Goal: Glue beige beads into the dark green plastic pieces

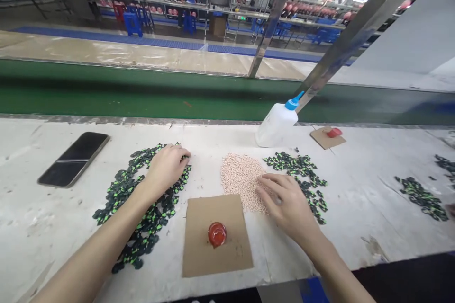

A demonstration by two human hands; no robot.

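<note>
My left hand [167, 166] rests knuckles-up on the top of a long pile of small black-and-green parts [140, 208], fingers curled into the pieces; what they grip is hidden. My right hand [286, 201] lies on the right edge of a heap of tiny pale pink beads [240, 177], fingers bent and pinching at the beads. Between my forearms lies a brown card [216, 236] with a blob of red glue [217, 234] on it. A second pile of black-and-green parts [302, 175] sits just beyond my right hand.
A white squeeze bottle with a blue nozzle [275, 125] leans at the bench's back edge. Beside it is a smaller card with a red blob [329, 136]. A dark phone [74, 158] lies at left. More parts [421, 196] lie at right. A green conveyor belt [142, 92] runs behind.
</note>
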